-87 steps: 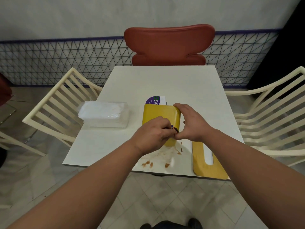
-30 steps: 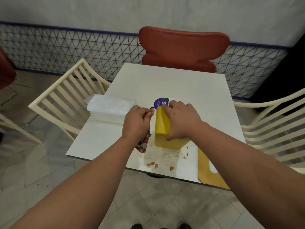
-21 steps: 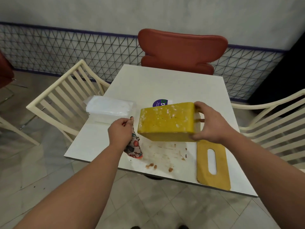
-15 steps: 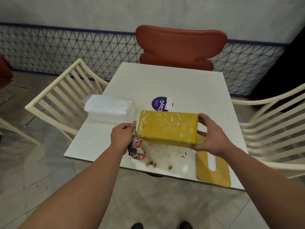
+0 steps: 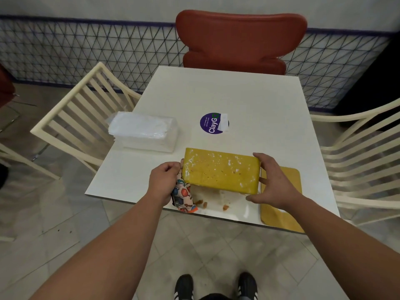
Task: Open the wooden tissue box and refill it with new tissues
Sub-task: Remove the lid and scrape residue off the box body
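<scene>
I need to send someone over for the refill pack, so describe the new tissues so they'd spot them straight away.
Start at the white square table in front of the red chair. On its left side, beside the cream slatted chair, lies the pack of new tissues. It is the only white block in clear plastic wrap; the wooden tissue box and the slotted lid nearby are yellow.

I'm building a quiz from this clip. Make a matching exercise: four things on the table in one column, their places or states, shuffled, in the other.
1. tissue box
2. slotted lid
3. tissue pack
4. patterned cloth

A. gripped by the left hand
B. flat at the table's near right corner
C. at the table's left edge
D. held by the right hand

Pairs: 1-D, 2-B, 3-C, 4-A
</scene>
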{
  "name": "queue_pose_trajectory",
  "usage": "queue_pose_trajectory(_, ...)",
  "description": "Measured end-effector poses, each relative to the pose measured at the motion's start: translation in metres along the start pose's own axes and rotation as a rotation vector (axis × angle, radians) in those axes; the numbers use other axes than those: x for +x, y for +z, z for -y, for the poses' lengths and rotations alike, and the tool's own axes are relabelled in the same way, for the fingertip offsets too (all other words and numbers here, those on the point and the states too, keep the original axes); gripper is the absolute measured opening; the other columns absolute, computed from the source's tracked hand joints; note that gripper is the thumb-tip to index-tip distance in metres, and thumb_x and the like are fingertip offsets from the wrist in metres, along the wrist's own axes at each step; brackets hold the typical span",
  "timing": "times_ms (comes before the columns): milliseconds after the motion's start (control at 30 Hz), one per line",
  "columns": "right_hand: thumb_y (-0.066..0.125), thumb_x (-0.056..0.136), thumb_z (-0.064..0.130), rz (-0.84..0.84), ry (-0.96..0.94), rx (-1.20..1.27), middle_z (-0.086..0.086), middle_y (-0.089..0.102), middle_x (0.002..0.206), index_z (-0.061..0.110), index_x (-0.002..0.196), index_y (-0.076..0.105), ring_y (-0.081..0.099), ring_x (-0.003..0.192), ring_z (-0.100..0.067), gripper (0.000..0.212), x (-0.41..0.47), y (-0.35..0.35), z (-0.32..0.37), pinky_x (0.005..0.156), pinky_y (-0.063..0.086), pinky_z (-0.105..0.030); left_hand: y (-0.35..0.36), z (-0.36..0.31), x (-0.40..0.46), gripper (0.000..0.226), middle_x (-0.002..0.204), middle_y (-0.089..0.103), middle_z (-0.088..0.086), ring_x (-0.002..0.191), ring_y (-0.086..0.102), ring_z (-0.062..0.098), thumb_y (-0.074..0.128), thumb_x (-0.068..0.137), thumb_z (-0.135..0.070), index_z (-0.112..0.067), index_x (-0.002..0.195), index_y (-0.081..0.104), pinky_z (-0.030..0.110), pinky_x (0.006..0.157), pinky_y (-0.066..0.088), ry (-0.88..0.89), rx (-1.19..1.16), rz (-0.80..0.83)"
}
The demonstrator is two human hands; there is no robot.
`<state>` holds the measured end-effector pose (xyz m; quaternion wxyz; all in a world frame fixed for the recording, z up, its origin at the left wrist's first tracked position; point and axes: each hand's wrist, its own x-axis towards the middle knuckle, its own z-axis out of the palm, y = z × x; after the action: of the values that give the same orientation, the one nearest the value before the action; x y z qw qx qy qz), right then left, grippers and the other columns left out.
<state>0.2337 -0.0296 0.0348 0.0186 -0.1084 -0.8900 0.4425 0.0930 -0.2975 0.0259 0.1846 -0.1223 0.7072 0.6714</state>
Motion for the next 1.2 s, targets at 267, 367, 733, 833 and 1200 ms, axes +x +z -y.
queue_pose_trajectory(267,0.087,0.052,0.041,0.058,-0.016,-0.552,-0.001,0.025,0.147,0.022,0.151,0.018,0.034,0.132,-0.022,0.122,0.007,-0.003,0.028,0.104,0.037,-0.033,-0.001,0.003,0.0,0.01,0.091,0.073,0.008,0.089,0.07,0.03,0.064,0.088,-0.016,-0.018,0.083,0.073,0.052,0.083,0.055,0.024,0.01,0.021)
queue_pose_trajectory(367,0.081,0.052,0.055,0.045,-0.074,-0.801,-0.003,0.029,0.147,0.024,0.153,0.014,0.032,0.133,-0.024,0.126,0.011,0.005,0.048,0.111,0.026,-0.039,-0.001,0.002,0.001,0.009,0.091,0.073,0.008,0.088,0.07,0.027,0.064,0.089,-0.017,-0.018,0.084,0.072,0.049,0.083,0.056,0.042,0.019,0.033)
queue_pose_trajectory(733,0.071,0.059,0.063,0.07,-0.089,-0.993,-0.002,0.036,0.135,0.027,0.149,0.022,0.04,0.12,-0.025,0.109,0.036,0.048,0.099,0.1,0.034,-0.04,-0.012,0.0,0.001,0.014,0.086,0.072,0.001,0.086,0.068,0.022,0.06,0.09,-0.02,-0.022,0.08,0.069,0.041,0.081,0.057,0.141,0.191,0.09)
queue_pose_trajectory(833,0.073,0.059,0.059,0.079,-0.097,-0.967,0.0,0.034,0.137,0.026,0.147,0.026,0.039,0.121,-0.024,0.105,0.037,0.049,0.098,0.1,0.036,-0.04,-0.024,-0.001,0.0,0.014,0.089,0.07,-0.006,0.09,0.066,0.018,0.059,0.091,-0.023,-0.027,0.08,0.068,0.036,0.085,0.054,0.206,0.253,0.054)
queue_pose_trajectory(1200,0.077,0.062,0.055,0.166,-0.119,-0.974,-0.002,0.03,0.14,0.019,0.149,0.019,0.037,0.125,-0.027,0.111,0.046,0.045,0.097,0.109,0.032,-0.047,0.003,-0.051,-0.01,0.01,0.093,0.065,-0.011,0.087,0.059,0.006,0.058,0.092,-0.026,-0.025,0.093,0.067,0.02,0.078,0.044,0.507,0.56,0.023)
